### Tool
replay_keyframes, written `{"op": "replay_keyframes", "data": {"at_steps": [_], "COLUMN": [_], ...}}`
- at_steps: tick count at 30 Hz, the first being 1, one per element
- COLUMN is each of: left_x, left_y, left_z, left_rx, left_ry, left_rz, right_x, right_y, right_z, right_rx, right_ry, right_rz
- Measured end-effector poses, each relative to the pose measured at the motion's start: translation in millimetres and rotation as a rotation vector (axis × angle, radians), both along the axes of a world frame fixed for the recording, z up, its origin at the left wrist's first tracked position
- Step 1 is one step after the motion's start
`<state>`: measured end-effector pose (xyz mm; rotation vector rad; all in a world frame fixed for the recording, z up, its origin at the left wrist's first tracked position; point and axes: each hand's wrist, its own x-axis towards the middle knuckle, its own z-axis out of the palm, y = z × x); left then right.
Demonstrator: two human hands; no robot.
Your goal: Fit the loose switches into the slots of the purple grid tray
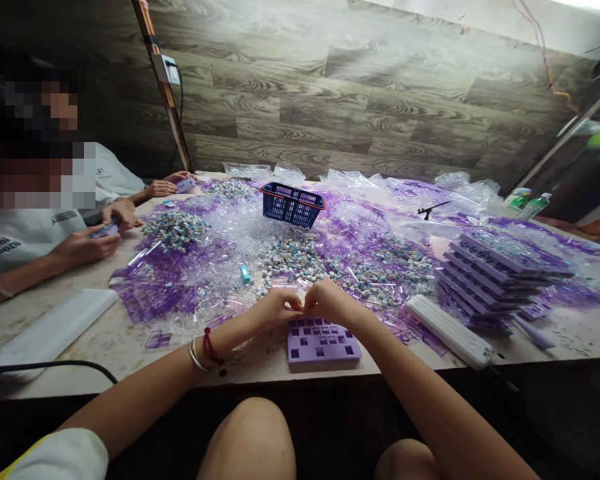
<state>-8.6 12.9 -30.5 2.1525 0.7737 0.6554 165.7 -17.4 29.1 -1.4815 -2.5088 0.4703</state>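
My left hand point(275, 308) and my right hand point(330, 301) meet at the fingertips above a purple tray with square holes point(325, 352). Both are closed in a pinch. Whatever sits between the fingers is too small and too covered to name; a whitish bit point(303, 283) shows just beyond them. The tray lies flat near the table's front edge, its far part hidden under my hands. Directly behind my hands spreads a heap of small white and blue pieces point(293, 257).
A blue basket point(293, 208) stands mid-table among transparent and purple plastic pieces point(155, 287). To the right are a white power strip point(450, 331) and a stack of purple trays point(495, 280). Left, a long white bar point(55, 327) and a co-worker's hands point(93, 243) holding a small piece.
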Motion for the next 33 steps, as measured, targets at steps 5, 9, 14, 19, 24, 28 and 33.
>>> {"op": "replay_keyframes", "data": {"at_steps": [5,9,14,19,24,28,33], "left_x": [0.5,1.9,3.9,8.2,12.3,12.6,9.5], "left_y": [-3.6,-4.9,-2.0,-1.8,-0.6,-0.7,-2.8], "left_z": [3.5,5.9,13.3,14.6,8.6,13.1,15.4], "left_rx": [0.054,0.042,-0.014,0.01,0.044,0.036,0.006], "left_ry": [0.032,0.033,0.08,0.122,0.155,0.189,0.23], "left_rz": [0.032,0.044,0.036,0.046,0.11,0.107,0.123], "right_x": [-6.0,-9.0,-13.0,-10.9,-6.7,-8.0,-3.8], "right_y": [-8.7,-16.0,-17.9,-20.8,-19.4,-16.5,-18.0], "right_z": [-3.4,-3.9,0.1,-3.7,-9.6,-10.0,-18.1], "right_rx": [0.067,0.115,0.108,0.129,0.123,0.118,0.111], "right_ry": [-0.075,-0.155,-0.197,-0.18,-0.128,-0.076,0.057], "right_rz": [-0.029,-0.059,-0.054,-0.047,-0.064,-0.114,-0.172]}}
